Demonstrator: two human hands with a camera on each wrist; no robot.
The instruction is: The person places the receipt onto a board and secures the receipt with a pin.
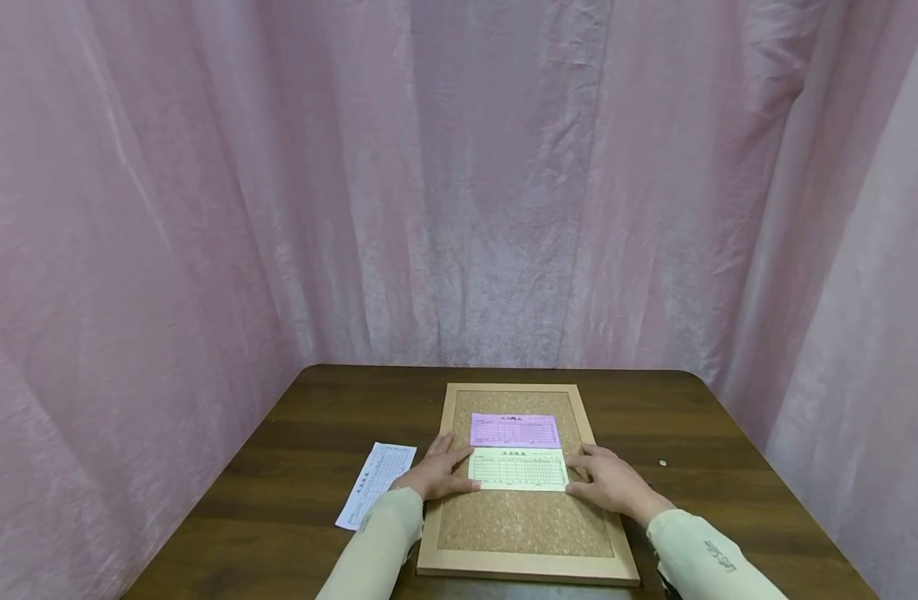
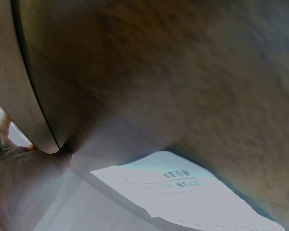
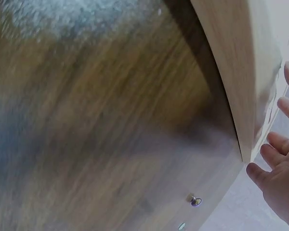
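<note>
Touches pale green printed form point(image 1: 518, 469) at both side edges with left hand point(image 1: 436, 472) and right hand point(image 1: 612, 480), fingers loosely extended, gripping nothing. Lies flat on wood-framed corkboard point(image 1: 526, 525), just below lilac printed form point(image 1: 515, 432). Could skew or slide under uneven finger pressure, seeming unpinned; could buckle if squeezed inward from both sides. From the head, shows both coloured forms clearly; from the left wrist, only white printed form point(image 2: 183, 192) legibly. From the right wrist, reveals shiny tack-like piece point(image 3: 196, 201) near small green disc point(image 3: 182, 226), barely discernible from above.
</note>
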